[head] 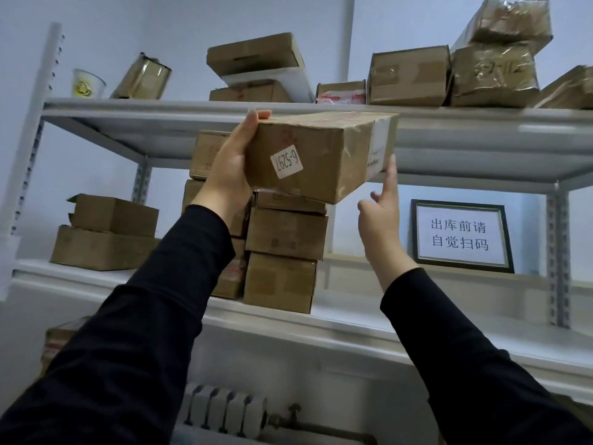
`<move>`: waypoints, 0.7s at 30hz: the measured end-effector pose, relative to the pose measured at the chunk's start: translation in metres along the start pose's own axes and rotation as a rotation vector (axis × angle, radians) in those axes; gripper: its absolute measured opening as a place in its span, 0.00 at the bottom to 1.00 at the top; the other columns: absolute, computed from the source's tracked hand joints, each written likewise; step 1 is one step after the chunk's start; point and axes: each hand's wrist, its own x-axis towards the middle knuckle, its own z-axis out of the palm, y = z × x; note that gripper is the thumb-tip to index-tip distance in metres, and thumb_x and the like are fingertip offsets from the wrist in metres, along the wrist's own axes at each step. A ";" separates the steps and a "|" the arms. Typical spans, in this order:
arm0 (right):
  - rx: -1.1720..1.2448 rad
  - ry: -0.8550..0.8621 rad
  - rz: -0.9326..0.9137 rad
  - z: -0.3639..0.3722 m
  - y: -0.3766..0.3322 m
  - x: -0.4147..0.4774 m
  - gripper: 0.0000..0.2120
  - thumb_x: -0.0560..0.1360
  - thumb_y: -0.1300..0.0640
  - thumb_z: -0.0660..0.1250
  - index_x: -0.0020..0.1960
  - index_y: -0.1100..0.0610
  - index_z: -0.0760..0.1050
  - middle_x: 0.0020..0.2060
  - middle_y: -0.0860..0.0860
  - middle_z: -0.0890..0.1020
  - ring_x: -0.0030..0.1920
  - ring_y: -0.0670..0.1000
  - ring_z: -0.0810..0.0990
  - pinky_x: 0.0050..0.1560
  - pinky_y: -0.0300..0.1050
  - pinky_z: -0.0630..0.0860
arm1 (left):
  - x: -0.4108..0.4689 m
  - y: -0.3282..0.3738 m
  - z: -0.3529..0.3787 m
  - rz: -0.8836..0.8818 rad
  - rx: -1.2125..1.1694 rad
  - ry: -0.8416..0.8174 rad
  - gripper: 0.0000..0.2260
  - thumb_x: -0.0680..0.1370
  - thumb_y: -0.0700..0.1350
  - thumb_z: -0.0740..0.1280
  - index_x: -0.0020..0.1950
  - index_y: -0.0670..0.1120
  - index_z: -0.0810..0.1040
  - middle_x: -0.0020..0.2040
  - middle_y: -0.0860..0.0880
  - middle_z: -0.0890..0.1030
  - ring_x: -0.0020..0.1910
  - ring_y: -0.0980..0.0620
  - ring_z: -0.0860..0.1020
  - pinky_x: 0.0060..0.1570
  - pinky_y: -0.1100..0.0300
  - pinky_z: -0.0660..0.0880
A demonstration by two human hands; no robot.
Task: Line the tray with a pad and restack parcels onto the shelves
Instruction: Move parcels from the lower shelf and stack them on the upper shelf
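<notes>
the left hand [231, 168] holds a cardboard parcel [321, 155] by its left end, with the palm against the end face and the fingertips curled over the top edge. the parcel is up in the air, a little tilted, in front of the edge of the upper shelf [144, 107]. a white sticker [286, 162] reading "6-5297" sits upside down on its near side. the right hand [382, 216] is mostly open: its index finger points straight up and touches the lower right corner of the parcel, and the other fingers are loosely bent and hold nothing. just below the left hand a stack of brown parcels [285, 232] stands on the middle shelf [417, 322]. to the right of the right hand a framed sign [462, 236] with chinese characters stands at the back of that shelf. above both hands more parcels [407, 77] lie on the upper shelf, and far to their left stands a paper cup [86, 83]. low under the arms is a white radiator [224, 409].
</notes>
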 end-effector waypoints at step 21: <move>-0.298 -0.065 -0.640 0.022 -0.016 0.072 0.46 0.62 0.54 0.77 0.73 0.53 0.57 0.70 0.54 0.63 0.71 0.57 0.63 0.68 0.60 0.67 | 0.087 -0.030 -0.024 -0.138 0.423 0.211 0.12 0.82 0.39 0.51 0.48 0.44 0.74 0.51 0.43 0.78 0.49 0.47 0.74 0.59 0.50 0.72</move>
